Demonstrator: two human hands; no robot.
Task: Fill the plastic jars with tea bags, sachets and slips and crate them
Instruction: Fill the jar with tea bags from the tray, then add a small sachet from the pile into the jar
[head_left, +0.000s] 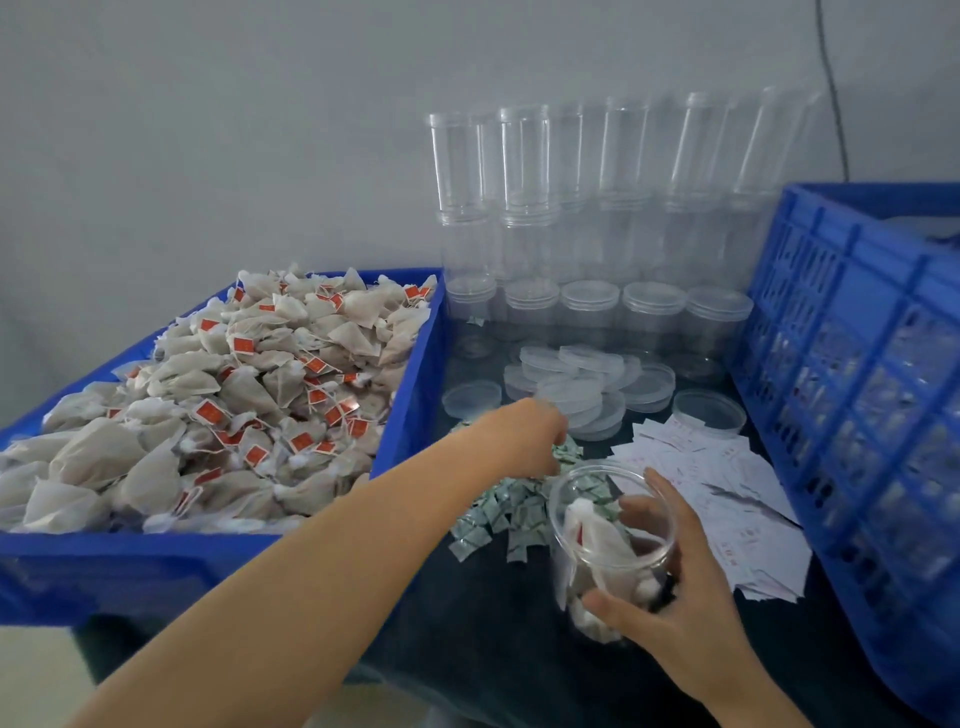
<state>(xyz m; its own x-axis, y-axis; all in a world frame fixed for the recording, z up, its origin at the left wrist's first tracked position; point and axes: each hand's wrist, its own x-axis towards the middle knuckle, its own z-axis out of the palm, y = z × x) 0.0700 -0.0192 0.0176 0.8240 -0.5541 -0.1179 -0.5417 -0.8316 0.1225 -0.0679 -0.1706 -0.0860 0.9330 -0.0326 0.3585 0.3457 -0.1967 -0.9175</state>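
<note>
My right hand (670, 587) grips a clear plastic jar (608, 545) that stands on the dark table and holds several tea bags. My left hand (524, 434) reaches over the pile of small green-and-white sachets (498, 514), its fingers curled down into the pile; what they hold is hidden. White paper slips (727, 488) lie to the right of the jar. A blue tray (410, 395) at the left is heaped with tea bags (218, 405) with red tags.
Stacked clear jars (587, 208) stand against the wall at the back. Loose clear lids (582, 384) lie in front of them. A tall blue crate (857, 395) stands at the right edge with jars inside. A black cable (831, 88) hangs on the wall.
</note>
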